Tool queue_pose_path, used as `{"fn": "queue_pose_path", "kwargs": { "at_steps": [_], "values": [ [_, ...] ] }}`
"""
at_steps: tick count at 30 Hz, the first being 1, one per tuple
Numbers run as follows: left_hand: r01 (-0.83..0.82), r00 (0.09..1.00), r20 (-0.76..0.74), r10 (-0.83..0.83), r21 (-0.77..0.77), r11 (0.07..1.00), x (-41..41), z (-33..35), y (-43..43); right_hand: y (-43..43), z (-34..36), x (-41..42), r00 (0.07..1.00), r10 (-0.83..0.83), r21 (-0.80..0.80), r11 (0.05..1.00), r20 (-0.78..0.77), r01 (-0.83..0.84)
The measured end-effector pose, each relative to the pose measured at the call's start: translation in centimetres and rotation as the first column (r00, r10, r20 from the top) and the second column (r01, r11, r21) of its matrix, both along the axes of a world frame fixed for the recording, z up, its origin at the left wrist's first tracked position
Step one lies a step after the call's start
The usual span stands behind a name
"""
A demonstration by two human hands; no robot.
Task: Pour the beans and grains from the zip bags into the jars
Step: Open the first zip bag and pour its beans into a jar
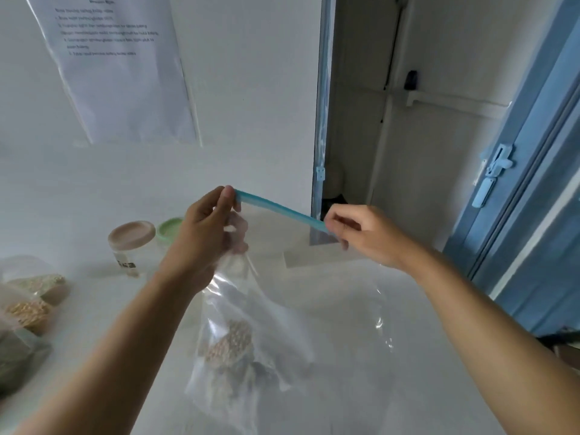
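zip bag (251,309) upright, seal (279,210) aslant down-right

— What is held up over the white table (103,312)?
— A clear zip bag (314,293) is held by its blue zip strip (279,210). One end is pinched by the left hand (207,237), the other by the right hand (364,233). Pale beans (232,346) are seen gathered at its bottom.
— And the jars?
— A pink-lidded jar (131,243) and a green-lidded jar (169,228) are stood side by side behind the left hand, lids on. More filled bags (31,306) are laid at the table's left edge.
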State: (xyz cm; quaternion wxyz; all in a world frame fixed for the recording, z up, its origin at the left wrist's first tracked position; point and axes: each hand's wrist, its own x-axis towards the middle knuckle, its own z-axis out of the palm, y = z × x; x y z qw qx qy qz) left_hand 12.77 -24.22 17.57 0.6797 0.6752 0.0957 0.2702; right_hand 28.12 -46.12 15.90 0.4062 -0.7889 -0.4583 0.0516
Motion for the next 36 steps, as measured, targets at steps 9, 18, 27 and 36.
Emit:
{"fn": "queue_pose_path", "kwargs": {
  "at_steps": [9, 18, 27, 36],
  "values": [
    [0.202, 0.920, -0.283, -0.271, -0.251, 0.947, 3.6, -6.2, -3.5, -6.3, -9.5, 4.2, 0.884, -0.443, 0.101, 0.896, 0.148, 0.432],
    [0.168, 0.874, -0.455, -0.168, -0.041, 0.985, 8.1, -12.5, -8.3, -9.2, -13.6, 8.8, 0.804, -0.463, -0.081, 0.847, 0.373, 0.525],
    [0.228, 0.782, -0.432, 0.450, 0.869, 0.438, 8.5, -19.4, -12.0, -7.9, -17.9, 12.5, 0.797, -0.319, -0.114, 0.895, 0.512, 0.431],
    [0.174, 0.924, -0.270, 0.270, 0.927, 0.332, 8.6, -24.8, -12.9, -8.6, -23.0, 9.2, 0.928, -0.119, -0.469, 0.836, 0.353, 0.286]
  ]
}}
